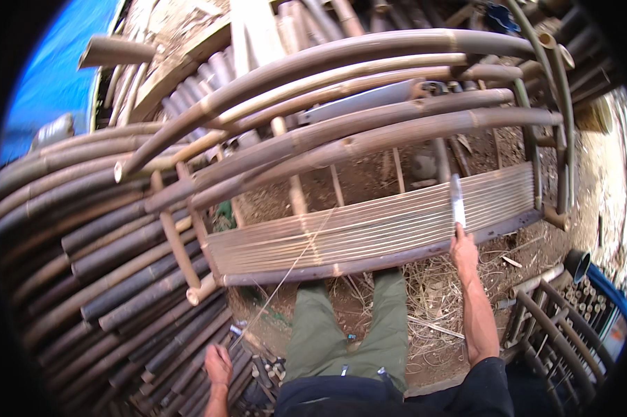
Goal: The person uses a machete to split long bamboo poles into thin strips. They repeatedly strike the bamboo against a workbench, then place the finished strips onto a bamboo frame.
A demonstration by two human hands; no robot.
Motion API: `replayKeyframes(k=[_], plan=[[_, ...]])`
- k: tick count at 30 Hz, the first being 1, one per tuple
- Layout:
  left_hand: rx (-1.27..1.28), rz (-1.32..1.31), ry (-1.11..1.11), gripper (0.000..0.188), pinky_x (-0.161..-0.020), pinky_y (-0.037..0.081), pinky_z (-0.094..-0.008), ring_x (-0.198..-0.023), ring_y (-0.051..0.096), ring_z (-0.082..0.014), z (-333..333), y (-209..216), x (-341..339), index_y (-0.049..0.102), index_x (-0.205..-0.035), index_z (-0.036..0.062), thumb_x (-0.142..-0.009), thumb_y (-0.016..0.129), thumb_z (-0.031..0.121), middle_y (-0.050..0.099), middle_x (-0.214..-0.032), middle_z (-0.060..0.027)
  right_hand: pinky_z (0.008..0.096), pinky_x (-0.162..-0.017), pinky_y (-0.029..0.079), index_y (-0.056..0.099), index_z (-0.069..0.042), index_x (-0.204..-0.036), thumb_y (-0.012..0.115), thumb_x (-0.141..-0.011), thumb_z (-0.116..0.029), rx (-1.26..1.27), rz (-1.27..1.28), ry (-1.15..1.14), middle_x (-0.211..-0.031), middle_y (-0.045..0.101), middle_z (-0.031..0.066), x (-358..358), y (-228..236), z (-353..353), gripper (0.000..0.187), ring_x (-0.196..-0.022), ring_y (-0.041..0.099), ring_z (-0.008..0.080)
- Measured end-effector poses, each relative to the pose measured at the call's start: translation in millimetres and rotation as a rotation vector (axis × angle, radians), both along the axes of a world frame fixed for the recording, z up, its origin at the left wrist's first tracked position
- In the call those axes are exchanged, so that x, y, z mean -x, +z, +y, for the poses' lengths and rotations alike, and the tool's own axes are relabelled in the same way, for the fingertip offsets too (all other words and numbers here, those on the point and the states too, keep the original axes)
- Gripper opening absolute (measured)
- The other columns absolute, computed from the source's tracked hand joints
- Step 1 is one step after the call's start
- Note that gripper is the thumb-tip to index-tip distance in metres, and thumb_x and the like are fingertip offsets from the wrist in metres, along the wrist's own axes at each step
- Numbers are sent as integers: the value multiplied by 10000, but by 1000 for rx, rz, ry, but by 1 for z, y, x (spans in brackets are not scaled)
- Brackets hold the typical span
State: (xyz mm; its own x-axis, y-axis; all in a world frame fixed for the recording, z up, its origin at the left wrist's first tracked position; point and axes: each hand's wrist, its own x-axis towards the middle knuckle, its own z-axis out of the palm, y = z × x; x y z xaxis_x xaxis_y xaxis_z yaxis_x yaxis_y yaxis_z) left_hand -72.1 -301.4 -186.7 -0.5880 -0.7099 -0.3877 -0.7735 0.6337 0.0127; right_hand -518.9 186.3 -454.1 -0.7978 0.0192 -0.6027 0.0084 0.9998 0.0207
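Before me stands a bamboo bench (369, 144) with curved rails and a slatted seat (397, 222). My right hand (464, 251) is closed round a knife, its straight pale blade (457, 194) pointing away from me over the right part of the seat. The knife's handle is mostly hidden in the fist. At the lower left, my left hand (218, 363) is closed, low beside the bamboo stack. A thin cane strip (285, 274) slants from the seat's middle down to that hand, its end at the curled fingers.
Stacked dark bamboo poles (129, 292) fill the left side. A handsaw (362, 101) lies behind the front rails. Loose shavings (431, 299) cover the ground right of my legs. Another bamboo frame (553, 316) stands at the lower right, and a blue tarp (56, 69) hangs at the far left.
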Motion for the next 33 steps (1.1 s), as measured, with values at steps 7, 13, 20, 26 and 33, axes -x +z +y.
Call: replayKeyframes(k=[7,13,20,26,33], plan=[[-505,-818,577,233,-718,476,-534,-791,585,-464,162,32,-305,581,-935,8,-872,557,231,605,-853,-287,494,-672,556,371,-224,-1404,509,-968,-278,-31,48,178,-1030,559,261,-17,32,-50,460,-823,647,425],[-962,-680,704,303,-779,491,-506,-892,600,-420,232,-93,-283,576,-1030,8,-850,576,252,604,-936,-276,447,-715,530,405,-221,-1429,508,-978,-286,303,24,256,-972,553,196,-104,77,-184,467,-793,613,353],[-694,-429,440,415,-896,476,-482,-1087,559,-388,70,-217,-232,535,-1165,0,-850,563,268,560,-1135,-259,508,-718,523,414,-213,-1415,529,-962,-293,542,-255,560,-927,581,259,-186,57,-401,474,-792,627,426],[-288,61,106,596,-1106,297,-477,-1336,348,-396,-157,-288,-73,435,-1339,-18,-851,591,286,403,-1416,-229,538,-763,527,447,-174,-1374,534,-922,-243,456,-360,535,-947,627,329,-243,2,-462,465,-883,635,473],[-424,93,-77,490,-1038,387,-434,-1218,475,-376,-165,-307,57,545,-1240,-15,-848,606,272,518,-1296,-218,524,-829,485,312,-165,-1452,537,-941,-313,577,-324,172,-1133,572,278,-266,15,-425,577,-977,601,451]])
